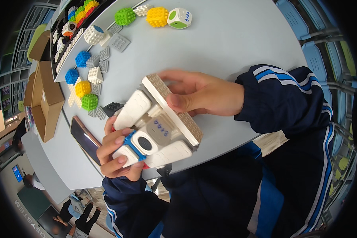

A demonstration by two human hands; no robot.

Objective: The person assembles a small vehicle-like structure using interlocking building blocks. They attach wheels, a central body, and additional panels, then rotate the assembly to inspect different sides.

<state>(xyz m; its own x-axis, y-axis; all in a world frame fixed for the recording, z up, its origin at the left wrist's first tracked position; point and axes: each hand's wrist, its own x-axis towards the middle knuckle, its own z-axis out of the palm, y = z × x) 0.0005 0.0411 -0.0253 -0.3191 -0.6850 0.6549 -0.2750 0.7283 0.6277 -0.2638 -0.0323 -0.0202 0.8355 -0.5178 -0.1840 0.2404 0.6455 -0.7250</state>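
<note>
Over the table's near edge I hold a toy-block model (pixel 154 135), tilted, with a white and grey block body, long rounded white side pieces and a dark round speaker-like disc. My left hand (pixel 121 154) wraps its fingers round the blue-and-white end. Across the opposite end sits a long white studded plank (pixel 168 109). My right hand (pixel 206 93) grips this plank, thumb pressed on its studded face, other fingers behind it and slightly blurred. Small red parts peek out beside my left fingers. The model's underside is hidden.
Left of the model lie a phone (pixel 85 139) and loose blocks: blue (pixel 83 59), yellow (pixel 83 89), green (pixel 89 102). Farther back are a yellow block (pixel 157 17) and a white-green cube (pixel 179 18). A black parts tray (pixel 63 55) and an open cardboard box (pixel 47 111) stand left.
</note>
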